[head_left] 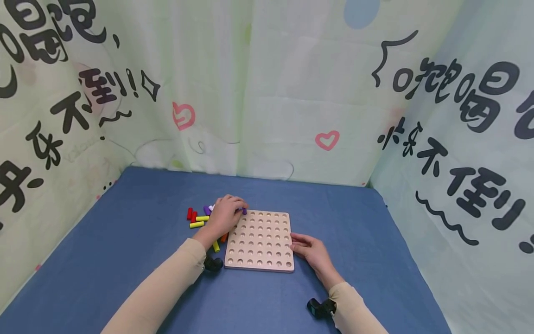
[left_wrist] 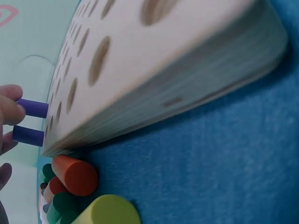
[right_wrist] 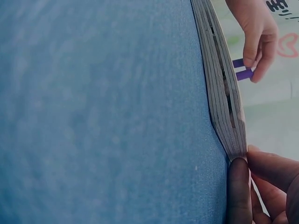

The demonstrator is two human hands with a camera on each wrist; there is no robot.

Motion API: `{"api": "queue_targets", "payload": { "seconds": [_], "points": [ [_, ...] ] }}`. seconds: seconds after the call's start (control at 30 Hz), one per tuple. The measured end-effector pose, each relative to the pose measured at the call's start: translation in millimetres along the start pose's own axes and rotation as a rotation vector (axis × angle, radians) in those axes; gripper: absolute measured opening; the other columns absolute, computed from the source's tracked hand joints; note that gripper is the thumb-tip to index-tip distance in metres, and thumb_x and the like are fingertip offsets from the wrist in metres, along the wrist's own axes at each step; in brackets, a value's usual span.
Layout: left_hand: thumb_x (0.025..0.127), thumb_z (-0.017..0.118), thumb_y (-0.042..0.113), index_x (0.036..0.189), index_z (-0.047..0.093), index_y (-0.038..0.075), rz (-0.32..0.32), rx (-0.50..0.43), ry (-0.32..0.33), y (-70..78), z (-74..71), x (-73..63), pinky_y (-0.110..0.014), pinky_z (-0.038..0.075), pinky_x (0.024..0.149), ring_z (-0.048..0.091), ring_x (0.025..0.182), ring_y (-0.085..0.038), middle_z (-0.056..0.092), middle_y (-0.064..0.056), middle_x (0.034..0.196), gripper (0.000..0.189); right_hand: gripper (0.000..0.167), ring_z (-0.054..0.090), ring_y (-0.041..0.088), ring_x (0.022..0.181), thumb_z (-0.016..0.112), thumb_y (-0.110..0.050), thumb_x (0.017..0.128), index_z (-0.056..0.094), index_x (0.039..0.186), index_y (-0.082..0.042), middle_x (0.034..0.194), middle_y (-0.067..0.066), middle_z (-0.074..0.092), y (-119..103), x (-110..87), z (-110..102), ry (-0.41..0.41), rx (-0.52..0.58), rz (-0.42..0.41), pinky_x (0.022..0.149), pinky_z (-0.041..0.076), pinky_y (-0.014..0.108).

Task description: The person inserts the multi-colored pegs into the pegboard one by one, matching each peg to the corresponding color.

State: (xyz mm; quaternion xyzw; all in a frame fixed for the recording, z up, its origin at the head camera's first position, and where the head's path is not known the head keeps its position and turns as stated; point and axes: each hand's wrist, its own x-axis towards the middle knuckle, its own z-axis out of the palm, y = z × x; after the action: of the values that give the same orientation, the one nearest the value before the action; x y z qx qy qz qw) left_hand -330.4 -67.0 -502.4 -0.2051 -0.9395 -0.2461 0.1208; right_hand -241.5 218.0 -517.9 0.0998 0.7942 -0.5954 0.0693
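A square wooden pegboard (head_left: 259,266) with rows of round holes lies on the blue-covered table. My left hand (head_left: 225,214) reaches over its far left corner and pinches a purple peg (left_wrist: 33,108) at the top, its lower end at the holes. Close beside that one, a second purple peg (left_wrist: 29,135) stands upright on the board. At the right edge of the board, my right hand (head_left: 312,252) grips the side between thumb and fingers, with one finger (right_wrist: 238,191) along the edge.
Left of the board lie loose pegs: red pegs (head_left: 189,213), yellow pegs (head_left: 197,224), an orange peg (left_wrist: 79,177) and green pegs (left_wrist: 60,205). Part of the pile is hidden behind my left hand. A printed curtain (head_left: 275,116) hangs round the table's back and sides.
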Motion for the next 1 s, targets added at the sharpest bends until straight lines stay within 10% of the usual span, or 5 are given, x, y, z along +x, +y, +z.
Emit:
{"api": "queue_targets", "payload": {
  "seconds": [1.0],
  "points": [
    [0.103, 0.059, 0.008, 0.125, 0.072, 0.019, -0.023, -0.025, -0.040, -17.3, -1.0, -6.1, -0.051, 0.046, 0.107, 0.057, 0.121, -0.030, 0.066, -0.007, 0.126, 0.028, 0.038, 0.073, 0.016, 0.101, 0.073, -0.005, 0.094, 0.070, 0.132, -0.004, 0.115, 0.012, 0.076, 0.2, -0.3, 0.3, 0.006, -0.034, -0.004, 0.086, 0.060, 0.032]
  ]
}}
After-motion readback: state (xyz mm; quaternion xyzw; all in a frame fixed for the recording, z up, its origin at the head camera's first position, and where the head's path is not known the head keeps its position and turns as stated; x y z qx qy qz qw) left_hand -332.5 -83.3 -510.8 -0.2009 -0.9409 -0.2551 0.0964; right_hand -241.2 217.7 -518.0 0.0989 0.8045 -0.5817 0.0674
